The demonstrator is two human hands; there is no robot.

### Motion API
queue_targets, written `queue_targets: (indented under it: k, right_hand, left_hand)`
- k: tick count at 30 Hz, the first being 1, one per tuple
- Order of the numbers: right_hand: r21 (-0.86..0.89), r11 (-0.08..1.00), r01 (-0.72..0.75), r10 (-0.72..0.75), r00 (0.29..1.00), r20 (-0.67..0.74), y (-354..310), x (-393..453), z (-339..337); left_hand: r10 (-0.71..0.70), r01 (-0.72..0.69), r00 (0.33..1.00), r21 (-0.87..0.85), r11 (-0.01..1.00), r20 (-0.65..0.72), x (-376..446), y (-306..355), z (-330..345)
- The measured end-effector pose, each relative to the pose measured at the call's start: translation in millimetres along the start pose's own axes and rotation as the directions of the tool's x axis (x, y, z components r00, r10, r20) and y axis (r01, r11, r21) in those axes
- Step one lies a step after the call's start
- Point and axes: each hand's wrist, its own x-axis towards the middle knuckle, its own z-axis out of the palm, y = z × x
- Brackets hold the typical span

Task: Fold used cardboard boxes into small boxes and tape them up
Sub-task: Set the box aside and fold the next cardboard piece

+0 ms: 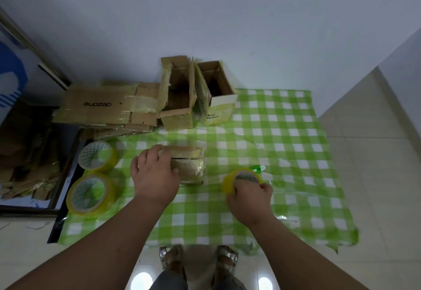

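Note:
A small folded cardboard box [190, 164], wrapped in clear tape, lies on the green checked cloth [284, 130]. My left hand [153, 172] lies over its left end, fingers curled round the edge. To the right, my right hand [249, 201] grips a yellow tape roll [232, 181] standing on the cloth, fingers hooked into its core. A green-handled cutter [258, 168] lies just behind that roll, partly hidden.
Two more yellow tape rolls [98, 156] [90, 193] sit at the cloth's left edge. Flattened cardboard [107, 107] is stacked at back left, beside two open upright boxes [177, 96] [216, 91]. A tray of cardboard scraps [27, 153] lies far left. My feet [198, 260] stand below.

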Motion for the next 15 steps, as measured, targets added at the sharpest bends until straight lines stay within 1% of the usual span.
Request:
queue_targets:
  k: [2, 4, 5, 6, 8, 9, 11, 13, 15]
  right_hand:
    - [0.125, 0.991, -0.043, 0.049, 0.998, -0.048, 3.2, 2.4, -7.6]
    - [0.317, 0.943, -0.097, 0.108, 0.994, -0.015, 5.8, 4.8, -16.8]
    - [0.439, 0.890, -0.124, 0.126, 0.992, 0.024, 7.8, 5.7, -21.7]
    - [0.565, 0.813, -0.144, 0.136, 0.989, 0.057, 8.6, 5.9, -26.5]
    - [0.740, 0.660, -0.128, 0.125, 0.990, 0.060, 7.6, 3.7, -37.2]
    - [0.781, 0.615, -0.106, 0.106, 0.993, 0.051, 6.1, 2.6, -42.6]
    - [0.823, 0.566, -0.042, 0.043, 0.999, 0.021, 3.0, 1.0, -51.9]
    - [0.839, 0.544, 0.025, -0.022, 1.000, -0.015, -0.1, -0.6, -60.8]
    - [0.842, 0.535, 0.063, -0.073, 0.997, -0.028, -2.3, -1.8, -68.3]
  left_hand:
    - [0.000, -0.001, 1.000, -0.057, 0.998, -0.011, -3.6, 9.7, -1.0]
    - [0.005, -0.006, 1.000, -0.133, 0.991, -0.005, -5.9, 20.7, -2.6]
    - [0.011, -0.010, 1.000, -0.176, 0.984, 0.006, -6.6, 27.1, -4.4]
    - [0.020, -0.015, 1.000, -0.219, 0.976, 0.019, -7.3, 33.0, -6.8]
    - [0.059, -0.042, 0.997, -0.320, 0.946, 0.044, -8.3, 43.4, -10.4]
    - [0.088, -0.062, 0.995, -0.380, 0.923, 0.052, -8.6, 47.9, -11.7]
    - [0.134, -0.073, 0.988, -0.513, 0.856, 0.083, -9.8, 57.3, -18.7]
    - [0.142, -0.023, 0.980, -0.628, 0.778, 0.140, -11.4, 66.5, -28.5]
    - [0.122, 0.047, 0.975, -0.710, 0.702, 0.185, -12.1, 72.3, -35.8]
